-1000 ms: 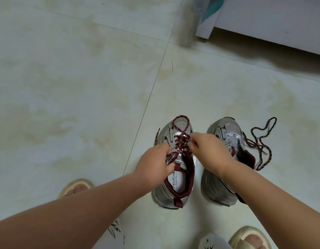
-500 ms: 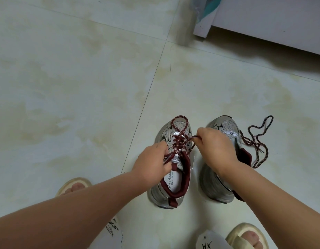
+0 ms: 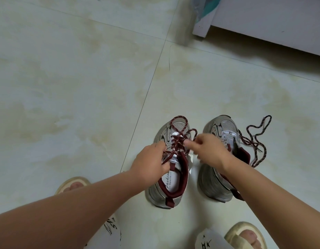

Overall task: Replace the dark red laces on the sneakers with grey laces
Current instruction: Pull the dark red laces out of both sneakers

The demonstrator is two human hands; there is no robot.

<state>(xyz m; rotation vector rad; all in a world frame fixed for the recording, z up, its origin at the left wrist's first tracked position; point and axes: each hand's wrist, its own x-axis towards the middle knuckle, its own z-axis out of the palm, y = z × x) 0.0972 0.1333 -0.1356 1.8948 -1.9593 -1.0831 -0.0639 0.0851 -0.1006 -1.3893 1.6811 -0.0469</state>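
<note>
We are looking down at a pale tiled floor (image 3: 83, 87) with a white cabinet (image 3: 272, 20) far off past our hands. Two grey sneakers stand side by side on the floor, toes pointing away from us.

Our left hand (image 3: 152, 164) sits on the near side of the left sneaker (image 3: 171, 159). Its fingers are curled in at the tongue, and they seem to hold the dark red lace (image 3: 179, 135) there. Our right hand (image 3: 207, 150) is just to the right of that lace. It pinches a strand that loops out over the toe. So both hands are closed on the lace, not open.

The right sneaker (image 3: 222, 144) is partly under our right arm. Its own loose lace (image 3: 256, 139) is already pulled out of most holes, we think, and lies in squiggles on the floor beyond our right hand.

We think we are in the taking-out step, working the red lace loose on the left sneaker. Next we should tug the strand free of each hole, one crossing at a time, while the left hand keeps the shoe from sliding.

We cannot see any grey laces here.

Our feet in sandals (image 3: 245, 236) are close below our arms.
</note>
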